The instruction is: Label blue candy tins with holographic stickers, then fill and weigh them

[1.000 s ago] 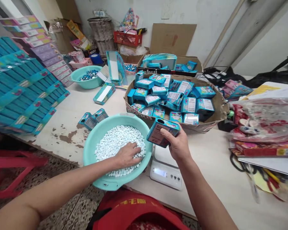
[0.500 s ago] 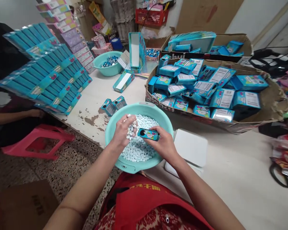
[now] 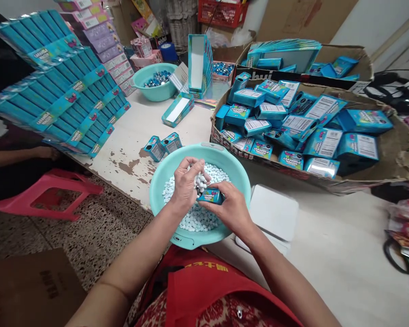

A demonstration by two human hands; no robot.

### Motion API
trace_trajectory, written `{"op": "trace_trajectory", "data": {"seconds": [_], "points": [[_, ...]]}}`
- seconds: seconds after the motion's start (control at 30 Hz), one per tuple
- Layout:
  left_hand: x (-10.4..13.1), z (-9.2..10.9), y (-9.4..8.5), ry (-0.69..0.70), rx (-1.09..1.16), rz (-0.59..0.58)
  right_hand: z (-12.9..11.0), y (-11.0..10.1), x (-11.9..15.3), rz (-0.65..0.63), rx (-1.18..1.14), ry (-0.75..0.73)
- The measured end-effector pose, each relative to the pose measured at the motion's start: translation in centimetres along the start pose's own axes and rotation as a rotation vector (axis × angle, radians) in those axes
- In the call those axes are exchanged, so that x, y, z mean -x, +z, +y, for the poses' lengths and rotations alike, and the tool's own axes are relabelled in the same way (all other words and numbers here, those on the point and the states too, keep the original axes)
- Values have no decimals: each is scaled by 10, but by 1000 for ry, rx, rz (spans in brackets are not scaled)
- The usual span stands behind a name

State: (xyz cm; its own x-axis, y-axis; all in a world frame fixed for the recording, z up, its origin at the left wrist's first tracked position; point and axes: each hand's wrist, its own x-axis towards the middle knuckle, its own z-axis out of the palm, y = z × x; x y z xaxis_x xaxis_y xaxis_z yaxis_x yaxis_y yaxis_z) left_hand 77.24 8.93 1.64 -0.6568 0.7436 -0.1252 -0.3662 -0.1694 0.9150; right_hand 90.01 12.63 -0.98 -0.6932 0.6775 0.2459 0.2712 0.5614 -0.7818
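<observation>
My left hand (image 3: 187, 184) is curled around a handful of small white candies (image 3: 200, 181), right at the open end of a small blue candy box (image 3: 210, 195). My right hand (image 3: 230, 202) grips that box from its right side, tilted over the basin, with the printed panel facing up. Part of the box's opening is hidden behind the candies and my left fingers. Below both hands is a turquoise basin (image 3: 240, 169) with many more of the white candies (image 3: 199, 220) in it.
Right of the basin lies a white scale (image 3: 274, 211). A cardboard carton (image 3: 327, 181) full of blue boxes stands behind it. Two small blue boxes (image 3: 162, 146) stand beyond the basin. Stacked display packs (image 3: 61, 91) rise at left, above a pink stool (image 3: 47, 200); a co-worker's arm (image 3: 20, 156) shows there.
My left hand has moved right with the candies, from beside the box to its opening, now partly covering it. My right hand still holds the box. The whole view has shifted slightly.
</observation>
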Motion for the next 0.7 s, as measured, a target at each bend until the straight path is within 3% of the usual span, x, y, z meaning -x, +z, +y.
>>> {"op": "trace_trajectory", "data": {"seconds": [0.33, 0.7], "points": [[2, 1, 3, 45, -64, 25, 1, -7, 1, 66, -49, 16], [9, 0, 7, 97, -125, -69, 3, -5, 2, 71, -88, 53]]}}
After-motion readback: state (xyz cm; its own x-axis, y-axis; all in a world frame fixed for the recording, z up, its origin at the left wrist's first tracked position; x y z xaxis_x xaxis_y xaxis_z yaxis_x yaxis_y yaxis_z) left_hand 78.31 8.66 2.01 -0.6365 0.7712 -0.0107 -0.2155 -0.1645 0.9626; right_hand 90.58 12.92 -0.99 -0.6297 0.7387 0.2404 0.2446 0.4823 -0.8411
